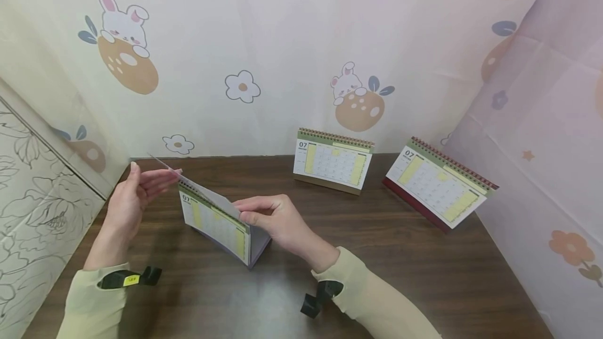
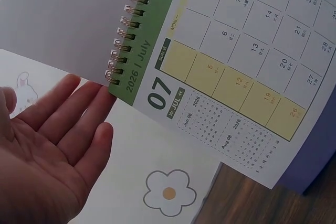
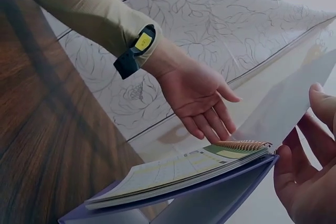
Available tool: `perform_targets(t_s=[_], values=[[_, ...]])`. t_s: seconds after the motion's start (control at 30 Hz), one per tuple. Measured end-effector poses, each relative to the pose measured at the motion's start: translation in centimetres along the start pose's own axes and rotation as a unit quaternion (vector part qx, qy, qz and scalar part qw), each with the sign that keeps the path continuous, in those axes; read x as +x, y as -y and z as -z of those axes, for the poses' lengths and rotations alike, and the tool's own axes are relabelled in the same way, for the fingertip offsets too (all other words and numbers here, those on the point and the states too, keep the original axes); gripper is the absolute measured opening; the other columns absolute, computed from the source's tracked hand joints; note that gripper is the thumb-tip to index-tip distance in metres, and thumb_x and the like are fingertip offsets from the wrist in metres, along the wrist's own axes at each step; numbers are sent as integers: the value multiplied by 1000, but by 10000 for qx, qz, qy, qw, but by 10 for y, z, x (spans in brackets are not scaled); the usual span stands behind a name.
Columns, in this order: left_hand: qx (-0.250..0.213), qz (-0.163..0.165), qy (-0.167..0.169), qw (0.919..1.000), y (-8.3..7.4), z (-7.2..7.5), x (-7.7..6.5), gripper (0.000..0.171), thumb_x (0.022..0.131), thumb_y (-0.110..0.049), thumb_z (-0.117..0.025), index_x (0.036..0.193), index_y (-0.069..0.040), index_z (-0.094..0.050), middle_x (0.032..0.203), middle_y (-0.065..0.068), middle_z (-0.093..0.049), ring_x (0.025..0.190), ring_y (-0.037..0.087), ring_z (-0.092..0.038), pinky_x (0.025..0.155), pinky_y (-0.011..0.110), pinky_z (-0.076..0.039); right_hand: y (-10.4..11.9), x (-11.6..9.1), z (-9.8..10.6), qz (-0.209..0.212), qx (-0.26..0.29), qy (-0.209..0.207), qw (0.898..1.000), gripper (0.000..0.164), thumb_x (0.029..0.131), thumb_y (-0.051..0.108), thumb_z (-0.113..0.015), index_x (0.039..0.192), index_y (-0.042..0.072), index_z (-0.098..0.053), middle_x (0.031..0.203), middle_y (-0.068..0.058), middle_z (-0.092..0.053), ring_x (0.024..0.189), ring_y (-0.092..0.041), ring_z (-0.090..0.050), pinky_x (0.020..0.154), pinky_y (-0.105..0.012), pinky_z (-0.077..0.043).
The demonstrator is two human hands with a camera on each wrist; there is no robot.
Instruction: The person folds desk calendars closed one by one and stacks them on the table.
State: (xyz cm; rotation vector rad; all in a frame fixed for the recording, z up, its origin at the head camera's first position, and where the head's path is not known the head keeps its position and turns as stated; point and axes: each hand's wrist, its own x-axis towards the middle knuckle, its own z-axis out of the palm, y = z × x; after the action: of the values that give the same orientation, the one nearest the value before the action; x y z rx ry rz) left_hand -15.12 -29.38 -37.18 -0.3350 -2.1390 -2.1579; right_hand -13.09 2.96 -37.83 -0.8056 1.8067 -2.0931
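Observation:
A purple-based desk calendar (image 1: 214,226) stands tilted on the table, its front sheet showing July, "07". One sheet, the turned page (image 1: 219,199), is raised at the spiral binding and its blank back shows in the left wrist view. My right hand (image 1: 283,221) pinches the edge of this page near the calendar's right end, thumb on one side. The left hand (image 1: 126,200) is at the other end, palm up, with straight fingers touching by the binding (image 2: 122,51). Part of the right hand's fingers is hidden behind the page in the right wrist view.
Two more July desk calendars stand at the back right: one with a brown base (image 1: 332,161), one with a dark red base (image 1: 440,184). Patterned cloth (image 1: 198,30) hangs behind the dark wooden table (image 1: 301,286) and at its sides.

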Motion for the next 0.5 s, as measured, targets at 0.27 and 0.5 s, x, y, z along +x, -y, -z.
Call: perform_targets(t_s=[0.27,0.5], values=[[-372,-154,84,9992,1,0,-2,67,109,-42,-25,123,14,-59,119,11,-70,109,16,-67,90,25,-50,-4,-1,-1,684,-337,352,9965,21,90,-4,-70,110,-7,-73,118,-12,-71,113,-21,-65,87,-38,-55],[-896,-387,176,9951,2,2,-2,64,109,-42,-21,104,5,-63,115,17,-70,110,22,-67,87,29,-52,-8,-2,0,1613,-1255,451,9779,16,89,0,-73,104,-3,-76,112,-6,-73,106,-15,-64,84,-34,-55]])
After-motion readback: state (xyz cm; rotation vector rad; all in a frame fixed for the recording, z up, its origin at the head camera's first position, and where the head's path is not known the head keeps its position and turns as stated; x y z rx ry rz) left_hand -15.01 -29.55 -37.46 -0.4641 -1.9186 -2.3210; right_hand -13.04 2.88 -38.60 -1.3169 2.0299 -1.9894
